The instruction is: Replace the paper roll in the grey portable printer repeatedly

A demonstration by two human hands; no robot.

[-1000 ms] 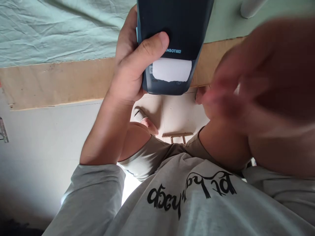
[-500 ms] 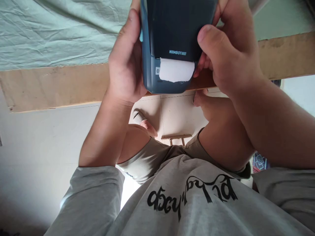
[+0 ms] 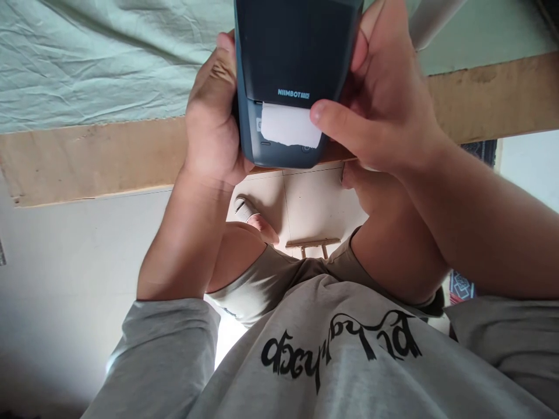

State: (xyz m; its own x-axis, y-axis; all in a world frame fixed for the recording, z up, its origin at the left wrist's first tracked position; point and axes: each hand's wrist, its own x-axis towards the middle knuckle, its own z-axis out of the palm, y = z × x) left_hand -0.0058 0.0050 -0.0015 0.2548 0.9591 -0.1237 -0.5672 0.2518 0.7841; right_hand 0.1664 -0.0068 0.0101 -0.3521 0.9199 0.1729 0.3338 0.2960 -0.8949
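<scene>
A dark blue label printer (image 3: 297, 52) marked NIIMBOT is held up near the top of the head view, its upper end cut off by the frame. From its slot hangs a short strip of white paper (image 3: 290, 125) with an uneven lower edge. My left hand (image 3: 213, 113) grips the printer's left side, the fingers hidden behind it. My right hand (image 3: 384, 105) wraps the right side, its thumb tip lying at the upper right corner of the paper. How far the right fingers reach under the printer is hidden.
Beyond my hands lies a wrinkled pale green sheet (image 3: 109, 64) over a surface with a wooden edge board (image 3: 96, 160). A white cylindrical object (image 3: 437, 20) rests at the upper right. Below are my legs, the tiled floor (image 3: 314, 198) and a small wooden rack-like piece (image 3: 312, 243).
The printer and both hands have shifted a little left. My right thumb has moved down from the printer's dark cover to the paper strip's corner.
</scene>
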